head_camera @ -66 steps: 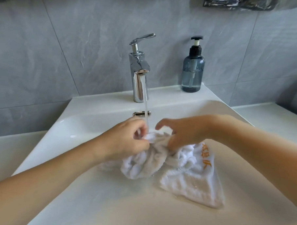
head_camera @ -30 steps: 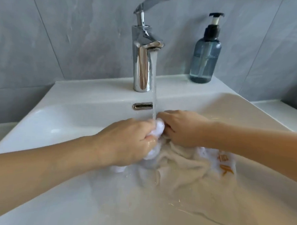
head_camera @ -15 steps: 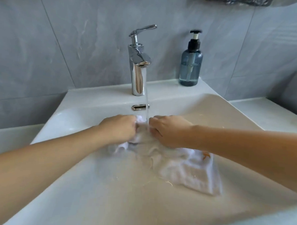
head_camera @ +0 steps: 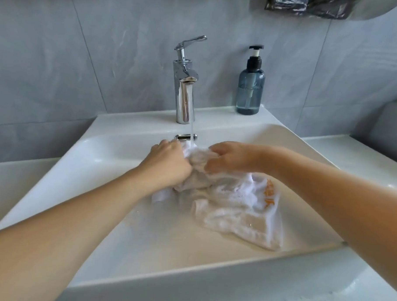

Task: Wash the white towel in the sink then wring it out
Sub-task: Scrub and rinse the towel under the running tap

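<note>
Both hands, the left hand (head_camera: 169, 164) and right hand (head_camera: 230, 156), gripped the white towel (head_camera: 231, 204) below the faucet (head_camera: 185, 90); its loose tail, seemingly soaked, could fling water over the sink (head_camera: 116, 133) rim.

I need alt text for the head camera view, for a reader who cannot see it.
Two bare hands, left hand and right hand, grip a bunched wet white towel under running water from a chrome faucet in a white sink. A blue soap dispenser stands on the sink's back ledge, against a grey tiled wall.
</note>
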`<state>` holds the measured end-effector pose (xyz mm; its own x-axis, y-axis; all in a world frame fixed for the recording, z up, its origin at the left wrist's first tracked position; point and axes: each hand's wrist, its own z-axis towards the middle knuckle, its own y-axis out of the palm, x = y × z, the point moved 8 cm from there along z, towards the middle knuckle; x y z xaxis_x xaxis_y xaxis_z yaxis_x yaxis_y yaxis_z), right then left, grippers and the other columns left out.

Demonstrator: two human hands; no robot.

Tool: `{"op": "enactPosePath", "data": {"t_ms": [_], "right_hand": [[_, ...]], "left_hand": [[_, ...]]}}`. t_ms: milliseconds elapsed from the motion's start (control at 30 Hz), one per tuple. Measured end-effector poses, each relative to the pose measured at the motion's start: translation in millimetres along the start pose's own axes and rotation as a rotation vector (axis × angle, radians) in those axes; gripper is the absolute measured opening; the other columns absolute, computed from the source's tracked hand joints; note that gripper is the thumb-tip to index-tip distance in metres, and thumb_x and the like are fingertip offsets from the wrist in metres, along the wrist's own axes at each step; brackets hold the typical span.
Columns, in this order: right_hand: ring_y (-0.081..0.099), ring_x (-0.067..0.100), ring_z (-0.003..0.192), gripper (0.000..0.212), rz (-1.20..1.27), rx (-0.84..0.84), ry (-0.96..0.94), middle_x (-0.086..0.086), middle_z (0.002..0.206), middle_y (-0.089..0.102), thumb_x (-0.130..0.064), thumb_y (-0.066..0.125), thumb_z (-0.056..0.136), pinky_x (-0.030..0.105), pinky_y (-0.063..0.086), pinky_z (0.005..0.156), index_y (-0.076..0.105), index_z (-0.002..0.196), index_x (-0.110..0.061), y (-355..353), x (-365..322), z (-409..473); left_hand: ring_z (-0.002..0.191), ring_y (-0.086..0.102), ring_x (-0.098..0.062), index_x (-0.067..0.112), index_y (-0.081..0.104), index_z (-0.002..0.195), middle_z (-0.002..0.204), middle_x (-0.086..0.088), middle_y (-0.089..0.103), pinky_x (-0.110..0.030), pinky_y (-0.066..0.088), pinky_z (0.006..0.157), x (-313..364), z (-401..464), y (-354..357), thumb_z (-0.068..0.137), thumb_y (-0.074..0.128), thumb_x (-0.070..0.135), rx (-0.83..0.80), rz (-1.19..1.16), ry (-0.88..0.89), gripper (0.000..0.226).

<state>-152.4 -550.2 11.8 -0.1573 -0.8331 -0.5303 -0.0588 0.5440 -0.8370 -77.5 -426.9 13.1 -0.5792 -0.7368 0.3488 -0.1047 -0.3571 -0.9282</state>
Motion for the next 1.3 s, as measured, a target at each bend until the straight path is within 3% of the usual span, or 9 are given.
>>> {"op": "enactPosePath", "data": {"t_ms": [133,233,433,633,900,1000,1067,1200,1300], "right_hand": [[0.055,0.016,0.084,0.024,0.360,-0.072,0.014,-0.004,0.082,0.061,-0.032,0.051,0.094,0.029,0.039,0.084,0.062,0.078,-0.019,-8,3,-4],[0.063,0.017,0.080,0.019,0.028,-0.128,-0.032,0.000,0.085,0.068,-0.034,0.061,0.078,0.029,0.050,0.076,0.065,0.086,-0.018,-2,1,0],[0.047,0.019,0.077,0.015,-0.364,0.504,-0.236,-0.007,0.078,0.049,-0.014,0.061,0.080,0.027,0.029,0.055,0.047,0.082,-0.019,-70,-25,-10],[0.041,0.031,0.138,0.057,-0.068,-0.335,0.259,0.006,0.150,0.045,-0.035,0.044,0.099,0.035,0.031,0.111,0.035,0.150,-0.012,3,19,-19],[0.050,0.023,0.102,0.046,-0.482,0.023,-0.035,-0.003,0.108,0.051,-0.064,0.056,0.084,0.038,0.044,0.083,0.050,0.104,-0.023,-4,-2,4],[0.057,0.027,0.094,0.048,-0.515,0.305,-0.075,0.001,0.102,0.059,-0.061,0.060,0.083,0.037,0.046,0.075,0.047,0.101,-0.018,-22,-15,13],[0.059,0.025,0.088,0.046,-0.520,0.168,-0.070,0.001,0.100,0.060,-0.048,0.060,0.087,0.040,0.049,0.072,0.041,0.113,-0.017,-5,-14,15],[0.044,0.032,0.123,0.036,-0.475,-0.115,-0.009,0.008,0.133,0.043,-0.026,0.038,0.103,0.043,0.038,0.102,0.041,0.138,-0.016,12,6,8],[0.037,0.027,0.122,0.043,-0.557,-0.155,0.041,0.001,0.130,0.034,-0.052,0.039,0.098,0.050,0.035,0.103,0.040,0.132,-0.025,12,18,7]], "left_hand": [[0.100,0.037,-0.024,0.020,0.037,0.086,0.108,-0.002,0.035,-0.024,0.034,0.068,14,0,-13,0.076,0.052,0.007,0.075,-0.301,0.164,0.022],[0.097,0.034,-0.021,0.026,0.036,0.082,0.104,-0.001,0.034,-0.009,0.031,0.068,13,-5,-30,0.063,0.046,0.015,0.166,-0.327,0.296,0.024],[0.089,0.049,-0.015,0.011,0.059,0.095,0.106,-0.001,0.047,-0.021,0.042,0.067,22,-14,-15,0.068,0.063,0.032,-0.247,-0.415,0.191,0.034],[0.075,0.057,-0.014,0.023,0.055,0.089,0.088,0.006,0.060,-0.034,0.045,0.067,4,-22,12,0.081,0.060,0.071,-0.339,0.001,0.035,0.049],[0.079,0.046,-0.030,0.017,0.036,0.080,0.080,0.003,0.044,-0.037,0.033,0.059,44,-14,-23,0.080,0.051,0.006,0.132,0.115,0.335,0.018],[0.082,0.048,-0.030,0.018,0.041,0.073,0.084,0.003,0.042,-0.032,0.030,0.056,35,-4,-27,0.070,0.057,0.021,-0.067,0.146,0.256,0.016],[0.077,0.051,-0.024,0.019,0.050,0.068,0.090,-0.001,0.048,-0.027,0.039,0.059,16,-9,-7,0.061,0.055,0.042,-0.345,-0.081,0.042,0.024],[0.070,0.055,-0.022,0.014,0.049,0.101,0.094,-0.008,0.060,-0.031,0.049,0.060,-3,-9,11,0.063,0.055,0.052,-0.284,-0.238,-0.020,0.054],[0.080,0.056,-0.018,0.020,0.043,0.109,0.099,-0.003,0.057,-0.031,0.044,0.064,-8,-2,20,0.075,0.055,0.052,-0.307,-0.132,-0.011,0.048]]}}
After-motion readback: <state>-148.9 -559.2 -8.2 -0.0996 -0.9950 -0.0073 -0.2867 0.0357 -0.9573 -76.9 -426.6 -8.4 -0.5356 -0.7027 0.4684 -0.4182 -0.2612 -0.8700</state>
